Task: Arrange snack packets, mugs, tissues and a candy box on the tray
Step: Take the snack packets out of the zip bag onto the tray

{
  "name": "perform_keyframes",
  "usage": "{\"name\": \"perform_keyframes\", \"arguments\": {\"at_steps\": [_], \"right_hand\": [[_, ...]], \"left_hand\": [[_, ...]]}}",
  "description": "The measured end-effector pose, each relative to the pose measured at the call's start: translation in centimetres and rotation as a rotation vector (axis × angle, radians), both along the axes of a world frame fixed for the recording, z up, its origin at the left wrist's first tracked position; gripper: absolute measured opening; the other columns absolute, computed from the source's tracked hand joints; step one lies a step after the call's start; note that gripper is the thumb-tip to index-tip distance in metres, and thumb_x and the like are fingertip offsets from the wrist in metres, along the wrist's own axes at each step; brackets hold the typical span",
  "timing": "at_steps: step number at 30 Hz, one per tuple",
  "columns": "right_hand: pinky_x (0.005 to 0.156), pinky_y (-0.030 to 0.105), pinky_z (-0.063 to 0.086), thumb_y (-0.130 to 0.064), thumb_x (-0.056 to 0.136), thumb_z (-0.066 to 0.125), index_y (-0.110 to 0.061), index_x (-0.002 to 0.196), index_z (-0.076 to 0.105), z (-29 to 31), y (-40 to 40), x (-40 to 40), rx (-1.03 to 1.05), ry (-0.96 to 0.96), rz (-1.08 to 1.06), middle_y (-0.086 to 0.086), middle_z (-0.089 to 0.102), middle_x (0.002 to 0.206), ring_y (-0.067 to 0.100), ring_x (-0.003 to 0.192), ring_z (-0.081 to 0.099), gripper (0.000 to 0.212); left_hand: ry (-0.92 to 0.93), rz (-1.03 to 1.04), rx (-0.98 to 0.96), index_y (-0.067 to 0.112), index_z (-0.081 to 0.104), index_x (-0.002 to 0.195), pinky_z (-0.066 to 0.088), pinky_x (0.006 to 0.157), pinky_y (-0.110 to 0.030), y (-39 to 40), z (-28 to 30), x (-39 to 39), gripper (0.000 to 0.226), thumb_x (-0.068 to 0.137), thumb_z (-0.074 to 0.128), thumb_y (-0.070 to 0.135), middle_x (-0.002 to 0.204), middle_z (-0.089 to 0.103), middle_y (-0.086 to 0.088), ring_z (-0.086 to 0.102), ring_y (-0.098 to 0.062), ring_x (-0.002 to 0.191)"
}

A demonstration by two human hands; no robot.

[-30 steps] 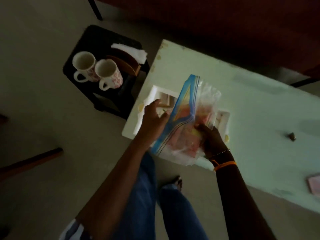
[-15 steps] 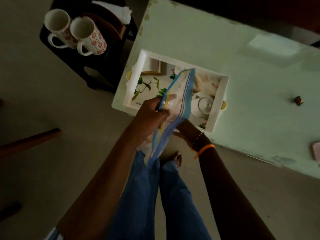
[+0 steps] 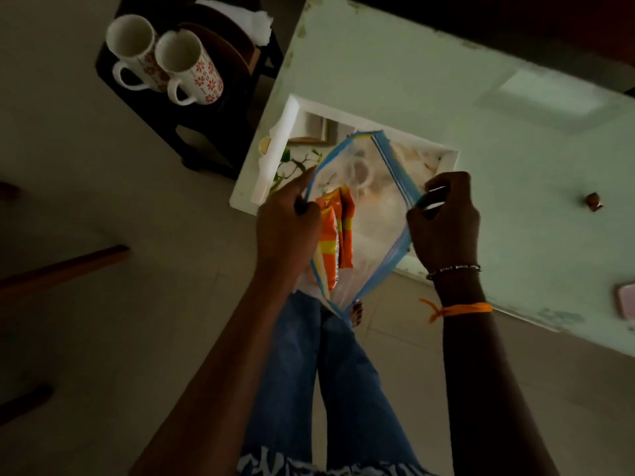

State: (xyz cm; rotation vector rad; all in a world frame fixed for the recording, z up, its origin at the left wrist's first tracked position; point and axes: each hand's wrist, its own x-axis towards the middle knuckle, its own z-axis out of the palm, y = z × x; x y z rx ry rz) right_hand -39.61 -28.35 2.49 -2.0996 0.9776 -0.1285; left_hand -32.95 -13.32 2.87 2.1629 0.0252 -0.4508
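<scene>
Pulled apart since half a second ago, the zip-lock bag [image 3: 360, 214] now gapes between the left hand [image 3: 288, 228] and right hand [image 3: 443, 221], each pinched shut on one blue lip. Orange snack packets [image 3: 335, 235] show inside, just beside the left fingers. Beyond both hands lies the white tray [image 3: 292, 115], seemingly not yet loaded; mugs [image 3: 165, 60] wait far left.

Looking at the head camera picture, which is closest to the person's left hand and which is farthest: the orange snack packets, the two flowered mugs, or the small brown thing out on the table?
From the left hand, which grips the zip bag's rim:
1. Orange snack packets: inside the bag, right beside the hand.
2. Flowered mugs: on the dark stool, up and to the left.
3. Small brown thing: on the table, far right, past the right hand.
</scene>
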Motion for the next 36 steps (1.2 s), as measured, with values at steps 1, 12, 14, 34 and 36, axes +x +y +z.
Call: {"name": "perform_keyframes", "arguments": {"at_steps": [1, 12, 14, 34, 36], "right_hand": [[0.06, 0.022, 0.035, 0.007, 0.073, 0.057, 0.0, 0.104, 0.047, 0.4, -0.1, -0.1, -0.061, 0.018, 0.002, 0.009, 0.058, 0.086, 0.029, 0.074, 0.058, 0.034], [0.088, 0.04, 0.045, -0.02, 0.088, 0.054, -0.006, 0.115, 0.051, -1.6, 7.3, 4.4, -0.07, 0.479, 0.556, 0.017, 0.053, 0.124, 0.037, 0.114, 0.051, 0.031], [0.097, 0.043, 0.042, -0.022, 0.087, 0.056, -0.005, 0.125, 0.045, -3.5, 7.6, 5.4, 0.007, 0.592, 0.539, 0.018, 0.044, 0.134, 0.037, 0.123, 0.045, 0.042], [0.069, 0.037, 0.046, -0.017, 0.083, 0.056, -0.004, 0.085, 0.061, -6.4, 9.4, 5.1, 0.115, 0.141, 0.391, 0.019, 0.068, 0.091, 0.035, 0.087, 0.062, 0.014], [0.072, 0.039, 0.052, -0.007, 0.082, 0.056, -0.004, 0.083, 0.061, -6.0, 7.5, 3.6, 0.087, 0.065, 0.297, 0.017, 0.069, 0.087, 0.032, 0.083, 0.064, 0.006]], "left_hand": [[-0.007, 0.028, -0.004, 0.019, 0.061, 0.12, 0.044, 0.065, -0.004, 0.6, 0.0, 0.3, 0.045, 0.08, 0.048, 0.002, 0.096, 0.064, 0.003, 0.057, -0.007, 0.081], [0.04, 0.017, -0.105, 0.019, 0.053, 0.128, 0.051, 0.08, -0.011, 2.8, 0.3, -0.2, 0.042, 0.089, 0.049, 0.004, 0.117, 0.061, -0.001, 0.06, 0.003, 0.091], [0.028, 0.018, -0.107, 0.02, 0.053, 0.127, 0.052, 0.089, -0.022, 2.9, 0.7, -0.6, 0.043, 0.088, 0.048, 0.003, 0.122, 0.06, -0.002, 0.06, -0.003, 0.101], [-0.134, 0.051, 0.077, 0.014, 0.053, 0.126, 0.048, 0.091, -0.02, 3.2, 0.3, -1.4, 0.041, 0.086, 0.052, 0.007, 0.122, 0.062, -0.003, 0.057, -0.01, 0.11], [-0.15, 0.013, 0.098, 0.014, 0.053, 0.127, 0.041, 0.089, -0.012, 1.7, -0.3, -1.6, 0.044, 0.083, 0.055, 0.008, 0.122, 0.063, -0.008, 0.056, -0.009, 0.109]]}}
